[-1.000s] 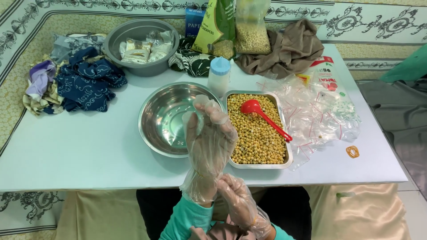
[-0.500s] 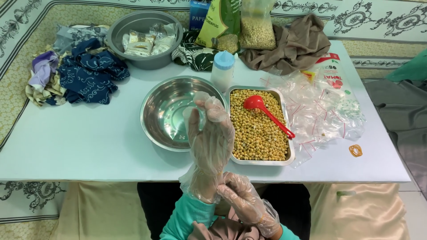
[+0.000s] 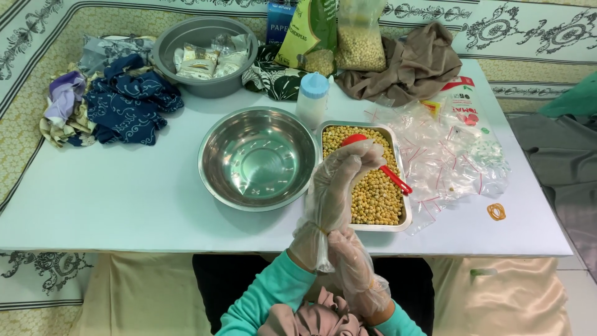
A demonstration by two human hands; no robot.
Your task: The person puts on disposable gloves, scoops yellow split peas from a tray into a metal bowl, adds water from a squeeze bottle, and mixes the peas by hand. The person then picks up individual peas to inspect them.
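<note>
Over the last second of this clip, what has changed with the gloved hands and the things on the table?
The left hand, raised with open fingers earlier, has curled its fingers and now sits over the tray of yellow peas. The right hand keeps its grip on the left glove's cuff at the wrist. The steel bowl, red scoop and plastic bags have not moved.

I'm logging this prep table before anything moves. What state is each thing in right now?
Round steel bowl: empty, upright.
Rectangular metal tray: filled with yellow chickpeas.
Red plastic scoop: lying in the tray.
White bottle with blue cap: capped, upright.
Grey plastic basin: holds packets.
Clear plastic bags: loose heap.
Left hand: raised, in a clear glove.
Right hand: gloved, at the left wrist.
</note>
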